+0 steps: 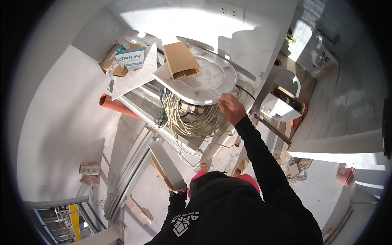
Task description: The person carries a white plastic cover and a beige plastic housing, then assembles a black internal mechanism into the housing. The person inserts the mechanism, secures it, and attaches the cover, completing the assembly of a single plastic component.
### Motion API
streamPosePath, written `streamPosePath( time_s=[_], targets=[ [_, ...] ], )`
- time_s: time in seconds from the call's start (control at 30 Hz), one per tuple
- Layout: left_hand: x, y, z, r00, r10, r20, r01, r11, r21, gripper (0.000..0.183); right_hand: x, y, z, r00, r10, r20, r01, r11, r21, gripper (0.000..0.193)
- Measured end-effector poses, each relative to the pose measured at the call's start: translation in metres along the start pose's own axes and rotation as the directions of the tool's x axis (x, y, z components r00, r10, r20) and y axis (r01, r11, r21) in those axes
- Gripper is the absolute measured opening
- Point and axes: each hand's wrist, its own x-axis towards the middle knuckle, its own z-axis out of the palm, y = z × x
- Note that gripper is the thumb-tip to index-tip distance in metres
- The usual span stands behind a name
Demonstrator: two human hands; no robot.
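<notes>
My left hand (173,190), mostly hidden, is closed on the lower end of a long white lid with rounded corners, apparently a toilet tank lid (168,163), held tilted beside my body. My right arm reaches forward. At its end, my right hand (232,109) has its fingers drawn together at the near right rim of a white toilet seat (224,77); whether they grip the rim cannot be made out. A flat brown cardboard sleeve (181,61) rests on that seat. Under the seat's near edge lies a loose coil of pale cable (190,120).
To the right stands a white toilet (281,107), its tank uncovered. Far left, a white board (136,75) carries a blue-and-white box (131,58) and cardboard scraps. An orange pipe (118,107) juts out below it. Long metal profiles (126,175) lean near my left side.
</notes>
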Motion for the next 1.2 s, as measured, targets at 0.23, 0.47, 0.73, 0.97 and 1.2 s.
streamPosePath(
  time_s=[0.23,0.47,0.73,0.97,1.2],
  targets=[
    [-0.013,-0.06,0.106,0.995,-0.1,0.016,0.084,0.903,0.422,0.082,-0.171,0.035,-0.106,0.879,0.445,0.171,-0.466,0.878,0.112,0.024],
    [0.062,-0.114,0.219,0.896,-0.271,-0.351,0.442,0.47,0.764,0.084,-0.208,-0.001,-0.176,0.841,0.409,0.355,-0.523,0.44,0.73,0.046],
    [0.229,-0.169,0.242,0.91,-0.404,-0.097,0.181,0.176,0.968,0.05,-0.231,-0.041,-0.232,0.887,0.44,-0.14,-0.442,0.897,0.018,0.053],
    [0.301,-0.243,0.399,0.651,-0.755,0.081,-0.259,-0.12,0.958,0.044,-0.22,-0.054,-0.276,0.931,0.288,-0.225,-0.289,0.957,0.032,0.043],
    [0.33,-0.402,0.455,0.136,-0.881,-0.453,-0.288,-0.473,0.833,0.046,-0.131,-0.033,-0.318,0.888,0.46,0.012,-0.46,0.887,0.03,0.044]
  ],
)
